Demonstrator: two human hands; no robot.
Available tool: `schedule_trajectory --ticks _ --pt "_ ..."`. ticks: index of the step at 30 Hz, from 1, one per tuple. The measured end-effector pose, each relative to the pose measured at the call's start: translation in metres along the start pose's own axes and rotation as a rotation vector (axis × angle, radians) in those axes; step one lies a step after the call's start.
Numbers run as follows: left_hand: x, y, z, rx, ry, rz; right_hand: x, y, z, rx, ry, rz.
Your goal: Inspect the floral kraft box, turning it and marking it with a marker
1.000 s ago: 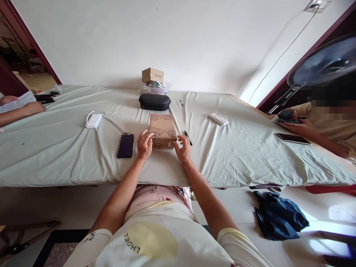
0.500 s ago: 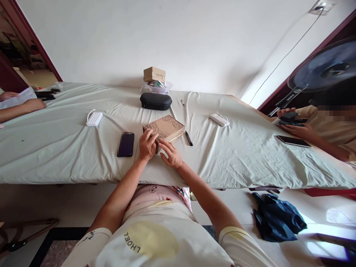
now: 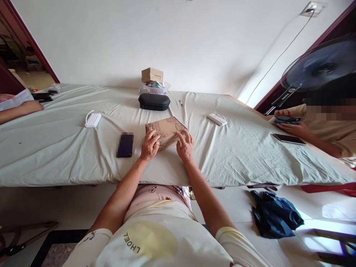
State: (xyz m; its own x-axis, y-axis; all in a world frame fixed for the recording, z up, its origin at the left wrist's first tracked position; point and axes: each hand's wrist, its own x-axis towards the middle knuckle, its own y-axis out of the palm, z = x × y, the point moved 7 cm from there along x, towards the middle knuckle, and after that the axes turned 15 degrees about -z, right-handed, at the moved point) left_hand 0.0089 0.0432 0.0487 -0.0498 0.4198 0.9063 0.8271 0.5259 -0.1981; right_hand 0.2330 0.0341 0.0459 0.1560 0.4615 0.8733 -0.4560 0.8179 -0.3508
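Note:
A brown cardboard box (image 3: 168,129) printed with dark flower outlines lies on the cloth in front of me, its lid down. At its left front corner my left hand (image 3: 150,145) grips it, with bent fingers over the lid. My right hand (image 3: 185,144) holds the right side, fingertips on the top near the edge. A dark phone (image 3: 125,145) lies flat just left of my left hand. Behind the box sits a black zip case (image 3: 154,101).
A pale cloth covers the table (image 3: 66,155). White power banks lie left (image 3: 94,120) and right (image 3: 217,119). At the wall, a clear tub (image 3: 155,88) carries a small carton (image 3: 152,75). People's hands show at both sides; a fan (image 3: 324,68) stands right.
My right hand has moved from the box's front corner to its right side. The box has turned slightly and shifted right. The black marker beside it is no longer visible.

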Motion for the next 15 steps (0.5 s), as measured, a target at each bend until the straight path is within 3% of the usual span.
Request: schedule_trajectory --ticks 4,10,15 --pt "0.000 -0.006 0.012 0.031 -0.093 -0.049 -0.002 0.003 -0.014 0.076 0.021 -0.042" --pt "-0.004 -0.007 0.037 0.032 -0.242 -0.090 -0.008 0.010 -0.010 0.148 0.037 -0.066" --pt "-0.010 -0.001 0.047 -0.023 -0.298 -0.042 -0.010 0.008 -0.024 0.241 0.225 -0.146"
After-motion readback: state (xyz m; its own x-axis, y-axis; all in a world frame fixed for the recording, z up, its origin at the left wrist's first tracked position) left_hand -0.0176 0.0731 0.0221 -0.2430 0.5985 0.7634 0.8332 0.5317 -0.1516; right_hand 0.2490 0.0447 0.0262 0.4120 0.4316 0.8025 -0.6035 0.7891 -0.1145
